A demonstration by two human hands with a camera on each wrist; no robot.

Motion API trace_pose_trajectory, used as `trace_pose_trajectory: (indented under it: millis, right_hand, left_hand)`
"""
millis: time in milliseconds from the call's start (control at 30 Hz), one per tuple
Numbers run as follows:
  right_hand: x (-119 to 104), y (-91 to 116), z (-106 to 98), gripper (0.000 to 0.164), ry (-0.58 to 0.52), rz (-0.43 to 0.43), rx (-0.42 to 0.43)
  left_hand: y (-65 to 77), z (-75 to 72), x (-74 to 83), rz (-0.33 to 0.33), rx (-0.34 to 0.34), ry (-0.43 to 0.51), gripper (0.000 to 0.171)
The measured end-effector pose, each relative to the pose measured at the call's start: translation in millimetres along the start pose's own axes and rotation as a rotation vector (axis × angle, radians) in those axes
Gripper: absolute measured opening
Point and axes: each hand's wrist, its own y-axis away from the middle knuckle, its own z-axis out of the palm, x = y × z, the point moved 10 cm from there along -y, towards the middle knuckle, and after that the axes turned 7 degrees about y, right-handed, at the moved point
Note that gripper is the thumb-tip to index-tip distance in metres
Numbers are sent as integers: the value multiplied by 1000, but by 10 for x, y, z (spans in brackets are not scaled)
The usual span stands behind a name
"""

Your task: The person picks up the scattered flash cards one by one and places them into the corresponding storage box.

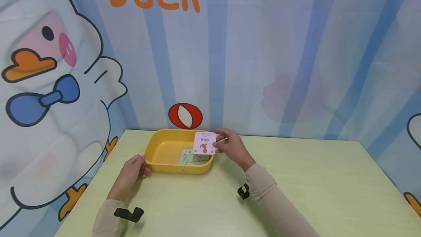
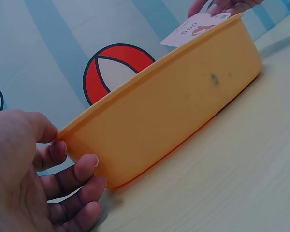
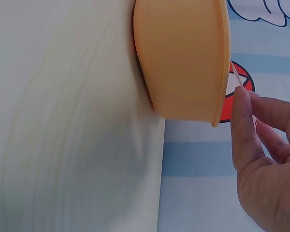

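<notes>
A yellow plastic basin [image 1: 159,168] sits near the table's back edge. My left hand [image 1: 131,169] pinches the rim at its front left corner between thumb and index finger, the other fingers loosely curled beside the wall in the left wrist view. Over the basin's right side, my right hand [image 1: 231,147] pinches a pink flash card [image 1: 201,143] by its edge. The card bears the word "dog" and a brown dog picture, upside down in the head view. Below it, inside the basin, lie greenish cards [image 1: 188,159], partly covered by the pink one.
The pale wooden table [image 1: 296,185] extends to the right and front of the basin. Right behind its back edge hangs a printed curtain [image 1: 250,65] with a duck and a red ball. Black wrist cameras [image 1: 129,214] are worn at both sleeves.
</notes>
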Motion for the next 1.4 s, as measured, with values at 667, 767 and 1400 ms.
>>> trace_pose_trajectory:
  millis: [667, 767, 1400]
  right_hand:
    - [-10, -36, 170, 49, 82, 0, -27]
    - [-30, -40, 196, 48, 110, -8, -32]
    - [-118, -94, 361, 42, 219, -51, -13]
  left_hand:
    - [-23, -7, -18, -6, 7, -1, 33]
    - [-24, -7, -19, -7, 4, 1, 33]
    - [-9, -7, -5, -12, 8, 4, 33]
